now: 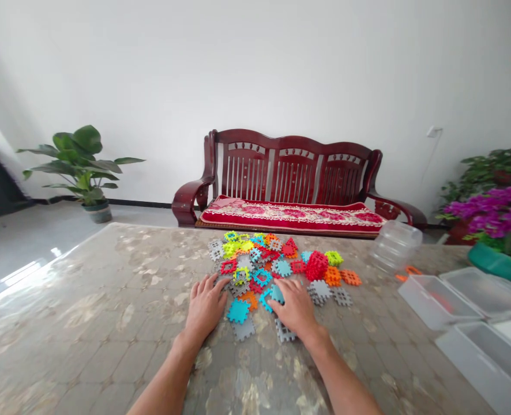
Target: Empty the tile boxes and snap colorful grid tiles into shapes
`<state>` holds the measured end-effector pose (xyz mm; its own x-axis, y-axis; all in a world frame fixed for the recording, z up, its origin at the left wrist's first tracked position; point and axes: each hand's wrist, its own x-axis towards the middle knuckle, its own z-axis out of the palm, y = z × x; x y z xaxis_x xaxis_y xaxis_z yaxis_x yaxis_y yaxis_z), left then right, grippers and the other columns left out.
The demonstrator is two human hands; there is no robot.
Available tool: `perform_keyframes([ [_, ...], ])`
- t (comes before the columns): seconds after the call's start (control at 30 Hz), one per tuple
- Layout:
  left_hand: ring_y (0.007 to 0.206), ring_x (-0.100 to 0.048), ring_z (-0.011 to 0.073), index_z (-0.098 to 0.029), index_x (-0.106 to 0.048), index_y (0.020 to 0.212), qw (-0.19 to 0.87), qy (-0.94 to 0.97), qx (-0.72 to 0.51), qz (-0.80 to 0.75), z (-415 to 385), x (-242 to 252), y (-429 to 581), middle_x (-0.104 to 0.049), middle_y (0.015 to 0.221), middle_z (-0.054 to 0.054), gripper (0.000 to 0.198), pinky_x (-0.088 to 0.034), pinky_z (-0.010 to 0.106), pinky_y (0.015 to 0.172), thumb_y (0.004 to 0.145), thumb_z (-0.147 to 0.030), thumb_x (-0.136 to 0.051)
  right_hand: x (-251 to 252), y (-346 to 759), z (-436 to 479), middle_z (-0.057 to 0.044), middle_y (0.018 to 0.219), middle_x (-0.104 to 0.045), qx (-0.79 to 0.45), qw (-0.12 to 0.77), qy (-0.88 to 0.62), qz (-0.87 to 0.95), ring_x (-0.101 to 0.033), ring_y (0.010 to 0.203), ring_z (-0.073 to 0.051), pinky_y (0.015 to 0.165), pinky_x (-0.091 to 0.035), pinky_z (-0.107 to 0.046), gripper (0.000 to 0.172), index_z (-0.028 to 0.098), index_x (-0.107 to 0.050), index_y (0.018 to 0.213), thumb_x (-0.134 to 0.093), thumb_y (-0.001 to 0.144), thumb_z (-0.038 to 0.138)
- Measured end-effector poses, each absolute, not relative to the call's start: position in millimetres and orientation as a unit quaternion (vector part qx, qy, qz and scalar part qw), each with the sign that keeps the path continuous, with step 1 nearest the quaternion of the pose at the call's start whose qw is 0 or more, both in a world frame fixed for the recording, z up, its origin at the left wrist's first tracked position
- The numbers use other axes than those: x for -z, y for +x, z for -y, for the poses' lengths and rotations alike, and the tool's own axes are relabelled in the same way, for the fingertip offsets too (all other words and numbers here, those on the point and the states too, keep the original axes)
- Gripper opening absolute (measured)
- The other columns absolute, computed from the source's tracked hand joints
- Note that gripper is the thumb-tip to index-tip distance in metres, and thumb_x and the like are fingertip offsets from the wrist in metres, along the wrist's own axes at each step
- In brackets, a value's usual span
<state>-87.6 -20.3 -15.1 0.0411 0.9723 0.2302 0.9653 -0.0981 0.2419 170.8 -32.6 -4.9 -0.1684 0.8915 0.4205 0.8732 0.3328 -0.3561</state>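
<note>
A pile of interlocking plastic tiles with notched edges lies on the table, in red, orange, yellow-green, blue and grey. My left hand (206, 305) rests palm down at the pile's left edge, fingers apart, fingertips by a grey tile (239, 287). On the right, my right hand (296, 305) has its thumb and fingers around a teal tile (277, 293). A blue tile (238, 311) and a light grey tile (243, 330) lie between the hands. Under the right palm's edge is a grey lattice tile (284, 331). Further back sits a red rounded assembled piece (316, 266).
Clear plastic bins (437, 300) stand on the patterned tablecloth (108, 323) at the right. Behind them are a clear stacked container (396, 245), an orange item (408, 273) and purple flowers (498, 213). A wooden bench (290, 167) is beyond the table; a potted plant (86, 167) stands left.
</note>
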Motion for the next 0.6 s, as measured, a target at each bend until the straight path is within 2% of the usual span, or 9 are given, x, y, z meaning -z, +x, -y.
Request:
perform_keyframes([
  [0.07, 0.139, -0.042, 0.0284, -0.034, -0.062, 0.131, 0.008, 0.723, -0.165, -0.671, 20, 16, -88, -0.055, 0.144, 0.007, 0.041, -0.029, 0.049, 0.115, 0.094, -0.028, -0.045, 3, 166, 34, -0.008, 0.118, -0.07, -0.018, 0.278, -0.58, 0.766, -0.06, 0.11, -0.032, 0.095, -0.047, -0.046, 0.041, 0.027, -0.068, 0.119, -0.071, 0.079, 0.03],
  [0.17, 0.139, -0.042, 0.0284, -0.034, -0.062, 0.131, 0.007, 0.725, -0.167, -0.669, 19, 16, -88, -0.055, 0.143, 0.007, 0.041, -0.029, 0.049, 0.115, 0.095, -0.028, -0.044, 2, 161, 35, -0.007, 0.116, -0.07, -0.037, 0.283, -0.566, 0.774, -0.059, 0.111, -0.03, 0.097, -0.047, -0.043, 0.037, 0.027, -0.068, 0.116, -0.067, 0.079, 0.022],
  [0.33, 0.138, -0.042, 0.0287, -0.034, -0.062, 0.131, 0.003, 0.725, -0.168, -0.668, 19, 17, -89, -0.055, 0.144, 0.008, 0.041, -0.03, 0.05, 0.115, 0.095, -0.028, -0.045, 4, 162, 39, -0.007, 0.118, -0.069, -0.068, 0.305, -0.535, 0.785, -0.058, 0.114, -0.028, 0.102, -0.046, -0.042, 0.051, 0.024, -0.067, 0.118, -0.056, 0.071, 0.009],
  [0.47, 0.138, -0.042, 0.0284, -0.033, -0.062, 0.131, -0.001, 0.725, -0.168, -0.668, 19, 18, -88, -0.055, 0.143, 0.008, 0.041, -0.03, 0.049, 0.115, 0.095, -0.028, -0.045, 6, 168, 43, -0.008, 0.122, -0.067, -0.065, 0.323, -0.525, 0.785, -0.057, 0.117, -0.027, 0.105, -0.045, -0.042, 0.059, 0.022, -0.067, 0.119, -0.052, 0.065, 0.005],
  [0.6, 0.138, -0.043, 0.029, -0.033, -0.063, 0.13, 0.001, 0.725, -0.171, -0.668, 19, 18, -88, -0.056, 0.143, 0.008, 0.04, -0.03, 0.05, 0.114, 0.094, -0.027, -0.046, 13, 171, 42, -0.01, 0.12, -0.067, -0.064, 0.334, -0.546, 0.766, -0.057, 0.115, -0.028, 0.104, -0.045, -0.044, 0.052, 0.02, -0.068, 0.116, -0.054, 0.068, 0.007],
])
